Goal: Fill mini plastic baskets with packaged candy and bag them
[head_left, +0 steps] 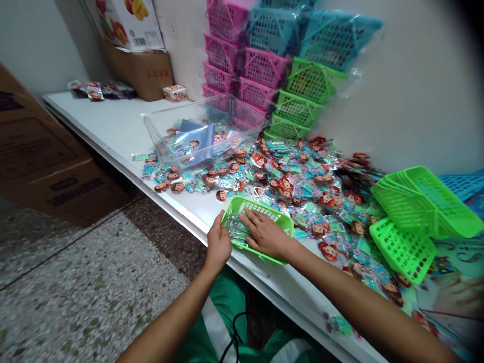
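A small green plastic basket [278,218] sits at the front edge of the white table [113,126]. My left hand [218,244] grips the basket's near left rim, fingers curled over it. My right hand [264,233] lies flat inside the basket, fingers stretched out and pressing on clear-wrapped packets [235,225] in it. Just behind the basket spreads a big heap of small cartoon-face packets [302,186].
A clear plastic bin [159,132] with packets and blue sheets stands behind the heap. Stacks of pink [260,65], green [302,101] and blue baskets [333,35] lean on the wall. More green baskets [423,201] lie at right. Cardboard boxes [139,65] stand at the back left.
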Demonstrator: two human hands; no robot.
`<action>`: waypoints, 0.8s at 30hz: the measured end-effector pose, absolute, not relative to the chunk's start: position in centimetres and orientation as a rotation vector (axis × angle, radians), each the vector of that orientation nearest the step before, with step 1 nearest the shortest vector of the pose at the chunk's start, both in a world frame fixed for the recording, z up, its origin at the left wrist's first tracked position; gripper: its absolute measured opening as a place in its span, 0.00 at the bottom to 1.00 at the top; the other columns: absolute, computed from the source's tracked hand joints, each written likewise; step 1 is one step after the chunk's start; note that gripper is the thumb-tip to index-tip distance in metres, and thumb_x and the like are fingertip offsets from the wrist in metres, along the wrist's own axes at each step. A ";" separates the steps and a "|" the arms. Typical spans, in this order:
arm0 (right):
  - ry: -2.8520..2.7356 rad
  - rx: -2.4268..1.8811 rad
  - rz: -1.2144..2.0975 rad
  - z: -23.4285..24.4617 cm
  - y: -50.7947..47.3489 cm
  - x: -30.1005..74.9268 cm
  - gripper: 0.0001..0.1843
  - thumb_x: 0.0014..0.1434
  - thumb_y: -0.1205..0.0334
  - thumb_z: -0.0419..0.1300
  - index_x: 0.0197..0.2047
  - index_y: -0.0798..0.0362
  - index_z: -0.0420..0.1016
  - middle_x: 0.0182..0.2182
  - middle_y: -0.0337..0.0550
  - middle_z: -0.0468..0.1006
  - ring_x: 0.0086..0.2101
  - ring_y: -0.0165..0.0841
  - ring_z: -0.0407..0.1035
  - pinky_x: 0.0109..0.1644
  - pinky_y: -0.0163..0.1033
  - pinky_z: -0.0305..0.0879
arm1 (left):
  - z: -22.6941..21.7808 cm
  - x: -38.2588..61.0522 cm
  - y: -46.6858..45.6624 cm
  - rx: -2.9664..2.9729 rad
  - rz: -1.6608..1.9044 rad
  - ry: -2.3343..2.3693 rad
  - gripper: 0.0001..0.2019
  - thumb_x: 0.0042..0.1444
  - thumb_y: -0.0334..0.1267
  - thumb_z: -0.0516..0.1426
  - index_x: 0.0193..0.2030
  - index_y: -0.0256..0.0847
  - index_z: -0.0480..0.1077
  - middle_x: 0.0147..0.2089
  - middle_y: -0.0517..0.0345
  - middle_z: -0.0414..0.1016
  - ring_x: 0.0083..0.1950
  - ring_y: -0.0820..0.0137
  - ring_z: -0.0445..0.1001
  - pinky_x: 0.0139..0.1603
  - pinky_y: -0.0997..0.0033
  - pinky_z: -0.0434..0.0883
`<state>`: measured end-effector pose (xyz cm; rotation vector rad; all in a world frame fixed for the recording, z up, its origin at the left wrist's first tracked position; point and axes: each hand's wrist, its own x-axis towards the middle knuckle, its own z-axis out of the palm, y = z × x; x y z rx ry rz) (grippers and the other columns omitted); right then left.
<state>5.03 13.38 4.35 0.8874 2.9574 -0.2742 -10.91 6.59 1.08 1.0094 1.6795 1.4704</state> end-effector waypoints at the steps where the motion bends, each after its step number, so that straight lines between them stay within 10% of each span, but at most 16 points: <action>1: 2.962 0.880 -0.250 4.6 13.3 5.0 0.36 0.60 0.56 0.50 0.68 0.59 0.44 0.67 0.58 0.43 0.63 0.49 0.45 0.63 0.56 0.46 | 1.1 -10.9 6.6 1.013 1.472 1.680 0.24 0.55 0.28 0.47 0.59 0.33 0.62 0.58 0.46 0.69 0.59 0.64 0.66 0.63 0.63 0.60; 19: 2.934 0.862 -0.468 1.4 13.7 4.6 0.37 0.63 0.49 0.48 0.69 0.58 0.42 0.68 0.57 0.34 0.66 0.48 0.30 0.66 0.56 0.37 | 1.4 -10.6 6.7 0.987 1.492 1.740 0.24 0.54 0.25 0.46 0.58 0.33 0.64 0.59 0.48 0.69 0.61 0.66 0.65 0.63 0.66 0.59; 24: 2.893 0.939 -1.004 3.0 15.0 4.4 0.38 0.62 0.49 0.51 0.68 0.56 0.43 0.66 0.54 0.47 0.64 0.40 0.44 0.65 0.49 0.46 | 1.4 -10.5 6.9 0.964 1.516 1.770 0.24 0.52 0.27 0.48 0.57 0.32 0.65 0.57 0.43 0.70 0.58 0.61 0.68 0.61 0.59 0.62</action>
